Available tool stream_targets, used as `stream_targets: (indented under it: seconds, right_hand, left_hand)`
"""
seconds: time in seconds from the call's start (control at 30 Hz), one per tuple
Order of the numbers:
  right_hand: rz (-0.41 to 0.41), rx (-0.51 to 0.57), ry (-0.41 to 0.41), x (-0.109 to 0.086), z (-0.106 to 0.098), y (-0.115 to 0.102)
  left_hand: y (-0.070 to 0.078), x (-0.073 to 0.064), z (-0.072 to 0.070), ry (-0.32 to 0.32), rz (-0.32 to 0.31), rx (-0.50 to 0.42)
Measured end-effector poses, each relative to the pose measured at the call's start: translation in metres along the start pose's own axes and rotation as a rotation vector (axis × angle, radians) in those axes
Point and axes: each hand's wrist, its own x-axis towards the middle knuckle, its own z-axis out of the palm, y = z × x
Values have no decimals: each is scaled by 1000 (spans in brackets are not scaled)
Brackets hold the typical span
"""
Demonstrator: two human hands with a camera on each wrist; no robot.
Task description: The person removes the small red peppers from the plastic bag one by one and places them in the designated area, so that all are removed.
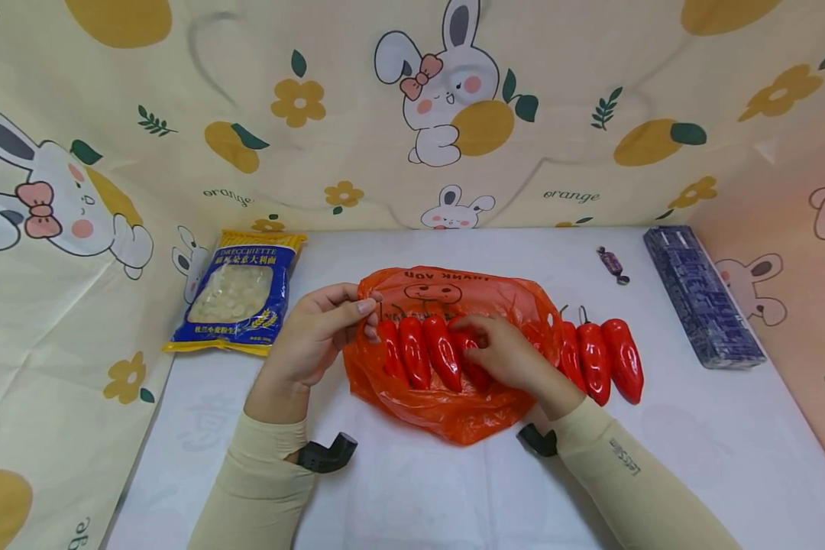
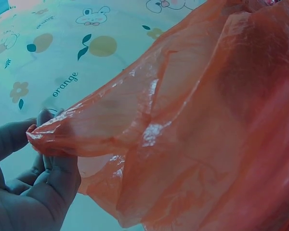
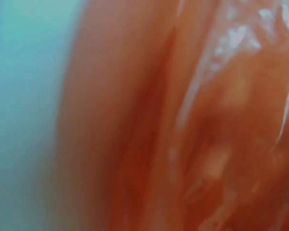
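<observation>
My left hand (image 1: 326, 325) pinches the upper left edge of a thin orange-red plastic bag (image 1: 447, 424), and in the left wrist view the gathered film (image 2: 53, 137) sits between thumb and fingers. Several glossy red peppers (image 1: 443, 355) lie side by side in the bag. My right hand (image 1: 505, 355) reaches into the bag, its curled fingers holding a red pepper (image 1: 477, 376) at the right end of that row. The right wrist view is filled by blurred orange film (image 3: 221, 125), which hides the hand there.
Three more red peppers (image 1: 594, 363) lie just right of the bag, near my right forearm. A blue and yellow pasta packet (image 1: 237, 290) stands at the back left. Farther right are a small purple-wrapped candy (image 1: 613, 265) and a long dark blue box (image 1: 703, 298). Printed cloth walls (image 1: 357, 168) border the table.
</observation>
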Motion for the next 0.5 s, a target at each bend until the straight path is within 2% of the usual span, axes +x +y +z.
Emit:
stream_targets:
  seconds: [0.23, 0.5]
  right_hand:
    - [9, 19, -6, -3, -2, 0]
    - [-40, 34, 22, -18, -17, -9]
  left_hand:
    - [-1, 0, 1, 7, 1, -2]
    - [0, 0, 1, 3, 11, -3]
